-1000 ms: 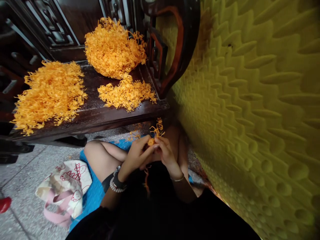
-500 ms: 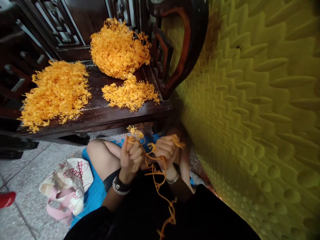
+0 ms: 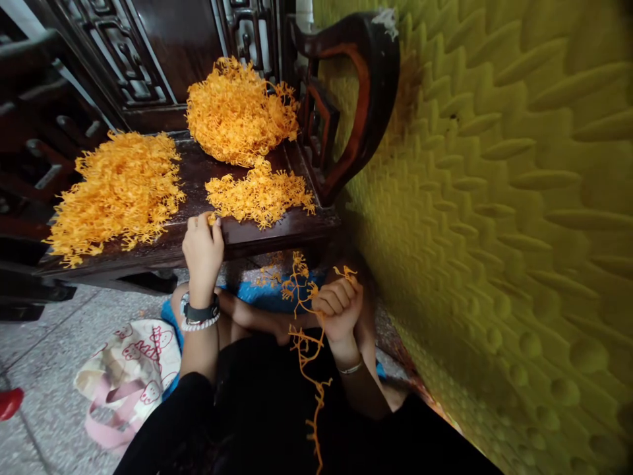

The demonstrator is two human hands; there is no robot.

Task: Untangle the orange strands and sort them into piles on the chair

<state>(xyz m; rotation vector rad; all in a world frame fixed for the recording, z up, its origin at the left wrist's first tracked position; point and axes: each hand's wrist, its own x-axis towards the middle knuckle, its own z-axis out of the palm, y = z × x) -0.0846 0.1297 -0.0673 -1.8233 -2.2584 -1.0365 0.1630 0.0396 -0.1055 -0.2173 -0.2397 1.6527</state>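
Note:
My left hand (image 3: 203, 247) is at the front edge of the dark wooden bench (image 3: 237, 234), its fingertips closed on a small orange piece (image 3: 211, 218). Just behind them lies a small flat pile of orange pieces (image 3: 260, 192). My right hand (image 3: 339, 305) is a fist above my lap, closed round an orange strand (image 3: 319, 389). Clusters hang from the strand left of the fist, a bit pokes out on top, and its lower part runs down over my black clothes.
On the bench stand a large orange heap (image 3: 113, 194) at left and a rounded one (image 3: 240, 112) at the back. A curved armrest (image 3: 368, 105) meets the yellow textured wall (image 3: 494, 218). A cloth bag (image 3: 143, 356) lies on the floor at left.
My left hand has moved from beside my right hand, up and left to the bench edge. The hanging clusters now show in the gap. My right hand has barely moved.

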